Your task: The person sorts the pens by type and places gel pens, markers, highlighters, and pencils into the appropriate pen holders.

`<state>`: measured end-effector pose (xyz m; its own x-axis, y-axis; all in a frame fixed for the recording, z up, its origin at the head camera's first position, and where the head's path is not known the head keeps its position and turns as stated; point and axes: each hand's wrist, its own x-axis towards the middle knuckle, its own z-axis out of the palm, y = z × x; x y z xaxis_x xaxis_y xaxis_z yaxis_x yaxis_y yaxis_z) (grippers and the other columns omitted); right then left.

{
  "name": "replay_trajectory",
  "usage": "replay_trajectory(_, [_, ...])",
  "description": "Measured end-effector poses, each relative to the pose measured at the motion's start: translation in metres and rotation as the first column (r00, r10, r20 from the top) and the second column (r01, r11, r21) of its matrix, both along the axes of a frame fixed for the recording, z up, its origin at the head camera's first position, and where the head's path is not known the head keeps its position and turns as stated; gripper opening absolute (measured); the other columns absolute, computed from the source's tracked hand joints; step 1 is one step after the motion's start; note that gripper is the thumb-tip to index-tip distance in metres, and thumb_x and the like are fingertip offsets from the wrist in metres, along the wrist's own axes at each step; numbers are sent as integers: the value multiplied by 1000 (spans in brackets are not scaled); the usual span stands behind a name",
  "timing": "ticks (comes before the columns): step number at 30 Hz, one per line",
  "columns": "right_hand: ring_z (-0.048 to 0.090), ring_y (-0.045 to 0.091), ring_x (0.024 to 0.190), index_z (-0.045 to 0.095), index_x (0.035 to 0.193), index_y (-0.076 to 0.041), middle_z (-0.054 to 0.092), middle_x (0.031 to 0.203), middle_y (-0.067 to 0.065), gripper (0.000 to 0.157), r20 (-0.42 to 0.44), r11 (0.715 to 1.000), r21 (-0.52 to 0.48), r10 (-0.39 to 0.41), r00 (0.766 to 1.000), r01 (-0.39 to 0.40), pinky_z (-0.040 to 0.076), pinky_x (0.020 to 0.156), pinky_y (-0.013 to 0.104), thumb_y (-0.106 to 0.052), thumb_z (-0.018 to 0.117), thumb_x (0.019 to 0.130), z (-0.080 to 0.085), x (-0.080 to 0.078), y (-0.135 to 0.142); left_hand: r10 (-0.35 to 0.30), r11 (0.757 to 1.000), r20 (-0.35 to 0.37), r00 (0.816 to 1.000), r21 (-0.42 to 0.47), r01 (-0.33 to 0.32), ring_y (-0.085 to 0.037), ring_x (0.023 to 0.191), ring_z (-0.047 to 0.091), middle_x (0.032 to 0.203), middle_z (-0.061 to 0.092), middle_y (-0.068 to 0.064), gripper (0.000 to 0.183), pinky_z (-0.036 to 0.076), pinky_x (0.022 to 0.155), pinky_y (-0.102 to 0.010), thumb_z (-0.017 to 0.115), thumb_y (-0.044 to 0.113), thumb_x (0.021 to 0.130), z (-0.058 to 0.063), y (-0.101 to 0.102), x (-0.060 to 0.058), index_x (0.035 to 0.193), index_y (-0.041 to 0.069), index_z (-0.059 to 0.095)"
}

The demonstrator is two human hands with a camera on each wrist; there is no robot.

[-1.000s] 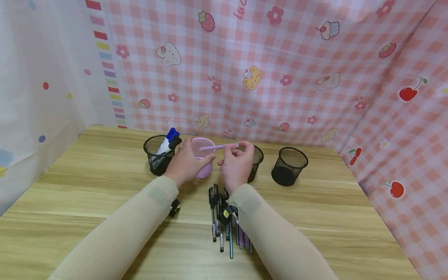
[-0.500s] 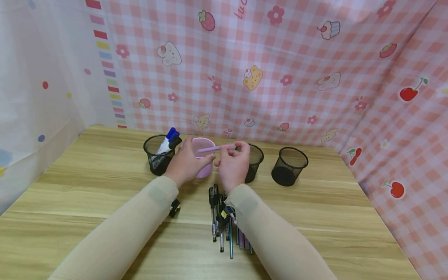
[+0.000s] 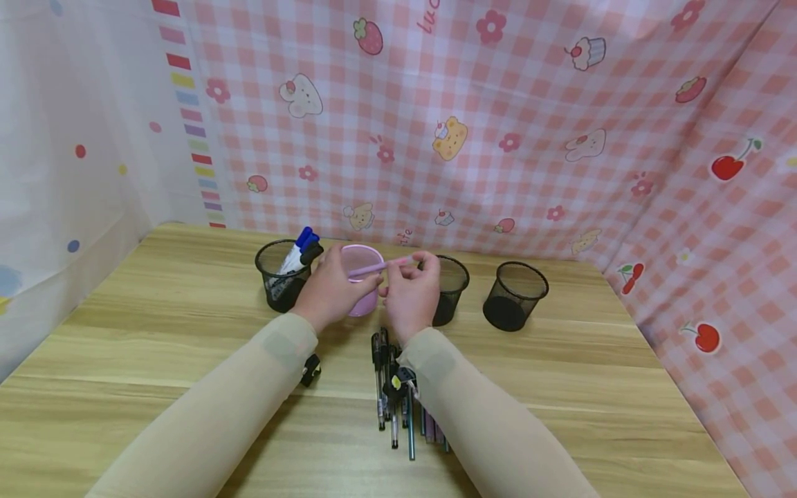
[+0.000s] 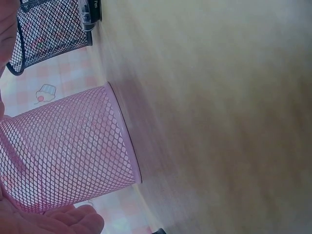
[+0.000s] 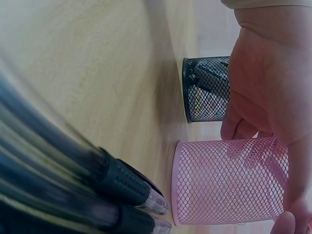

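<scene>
A pink mesh pen cup [image 3: 364, 306] stands on the table, also large in the left wrist view. My left hand [image 3: 326, 290] grips its side, thumb toward me and fingers partly hidden by the cup. A slim pinkish-purple pen [image 3: 369, 269] is pinched between the thumb and fingers of my right hand [image 3: 414, 294]. It lies nearly level, slanting slightly down to the left, its left end over the cup's mouth. How deep that end reaches I cannot tell. Below my right wrist lie several black-capped pens [image 3: 378, 377] and purple ones [image 3: 429, 427], partly covered by the sleeve.
A black mesh cup [image 3: 268, 266] with blue- and black-capped markers [image 3: 291, 259] stands left of the pink cup. Another black mesh cup [image 3: 450, 297] sits just behind my right hand, partly hidden. A third black mesh cup [image 3: 515, 297] is farther right. A patterned curtain [image 3: 529, 104] hangs behind.
My right hand has shifted a little to the left with the pen. The pen's left end has dipped and moved farther over the pink cup. My left hand has stayed still.
</scene>
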<state>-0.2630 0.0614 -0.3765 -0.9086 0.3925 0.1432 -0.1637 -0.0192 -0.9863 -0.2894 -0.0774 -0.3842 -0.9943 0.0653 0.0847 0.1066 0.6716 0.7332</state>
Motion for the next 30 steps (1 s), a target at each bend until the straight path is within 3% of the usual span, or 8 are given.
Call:
replay_trajectory(7, [73, 48, 74, 50, 128, -7, 74, 91, 15, 36, 24, 1000, 19, 8, 1000, -8, 64, 68, 56, -6, 70, 98, -2, 1, 0, 5, 1000, 7, 1000, 2, -5, -42, 129, 61, 149, 53, -24, 104, 52, 108, -60, 72, 63, 90, 1, 0, 1, 163, 7, 25])
replay_trajectory(15, [74, 41, 69, 55, 125, -9, 74, 92, 13, 29, 38, 999, 39, -1, 999, -1, 64, 65, 50, -9, 69, 100, -3, 0, -1, 4, 1000, 5, 1000, -4, -4, -43, 130, 61, 150, 51, -24, 103, 51, 109, -60, 72, 62, 90, 2, 0, 2, 163, 6, 25])
replay_trajectory(23, [71, 28, 62, 57, 127, -9, 75, 93, 12, 27, 58, 998, 58, 23, 998, -26, 58, 52, 30, -10, 68, 102, -3, 2, 0, 9, 1000, 8, 1000, -9, -9, -42, 130, 60, 150, 51, -23, 103, 51, 109, -59, 72, 63, 90, 2, 0, 2, 163, 7, 26])
replay_trajectory(30, [75, 41, 72, 58, 130, -10, 76, 96, 11, 30, 74, 996, 77, 32, 997, -37, 60, 54, 33, -12, 69, 102, -3, 4, 0, 6, 1000, 10, 1000, -12, -5, -42, 131, 60, 150, 51, -24, 104, 51, 109, -60, 69, 67, 91, 3, 0, 2, 163, 6, 25])
